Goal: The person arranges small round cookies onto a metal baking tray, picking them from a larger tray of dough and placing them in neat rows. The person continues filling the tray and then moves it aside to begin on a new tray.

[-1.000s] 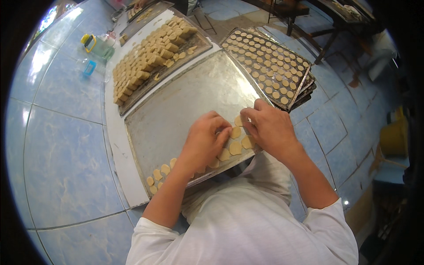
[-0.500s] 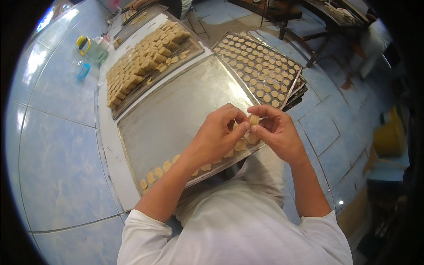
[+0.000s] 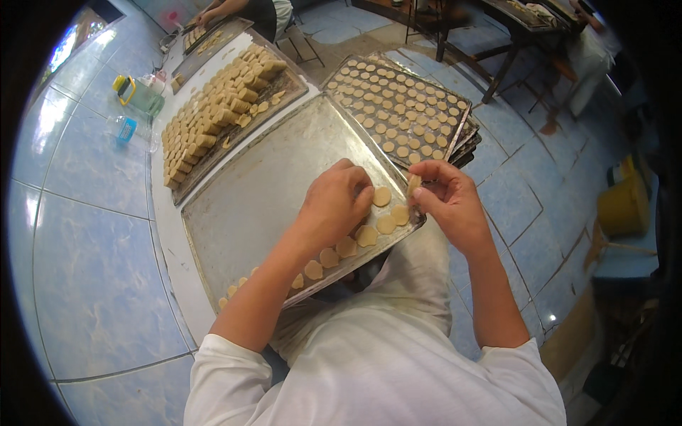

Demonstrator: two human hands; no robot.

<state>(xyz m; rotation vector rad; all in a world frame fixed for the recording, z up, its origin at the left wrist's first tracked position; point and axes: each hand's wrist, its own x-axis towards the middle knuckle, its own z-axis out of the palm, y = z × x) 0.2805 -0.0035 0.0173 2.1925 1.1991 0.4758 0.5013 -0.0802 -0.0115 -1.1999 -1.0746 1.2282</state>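
Observation:
My right hand pinches a short stack of thin dough rounds between thumb and fingers, over the right edge of a metal baking tray. My left hand is low over the tray with its fingers curled together; its fingertips are hidden, so anything in them cannot be made out. Right beside its thumb a single dough round lies flat. A row of dough rounds runs along the tray's near edge, partly covered by my left forearm.
Beyond the tray, a board holds many stacked dough pieces. To the right stands a pile of trays, the top one covered with rounds. Bottles stand at left. Another person's arm shows far off; a yellow bucket is at right.
My hands have parted: the left moved left and down to the tray, while the right keeps the stack. A dough round now shows on the tray beside my left thumb.

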